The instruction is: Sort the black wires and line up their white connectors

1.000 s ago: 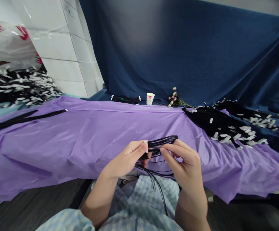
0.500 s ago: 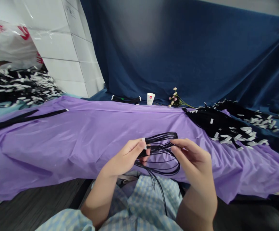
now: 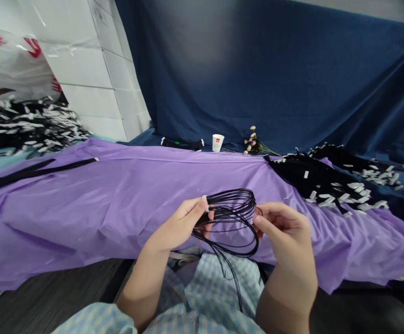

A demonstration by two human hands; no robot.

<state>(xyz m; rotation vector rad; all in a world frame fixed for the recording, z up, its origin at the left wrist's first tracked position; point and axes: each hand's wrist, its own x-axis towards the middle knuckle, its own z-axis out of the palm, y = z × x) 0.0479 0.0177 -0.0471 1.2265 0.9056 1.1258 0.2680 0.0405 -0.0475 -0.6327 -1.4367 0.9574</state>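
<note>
A looped bundle of thin black cords hangs between my hands, over the near edge of the purple cloth. My left hand is closed around the bundle's left end, where a white tag shows at the thumb. At the right end of the loops, my right hand pinches one thin strand between thumb and forefinger, slightly apart from the rest. Loose cord ends dangle below, in front of the checked clothing on my lap.
Purple cloth covers the table. Black strips with white tags are heaped at right, and another tagged pile lies far left. A paper cup and artificial flowers stand by the blue curtain.
My right hand has shifted slightly right, drawing a single strand out from the end of the loops. My left hand and the bundle have moved slightly left.
</note>
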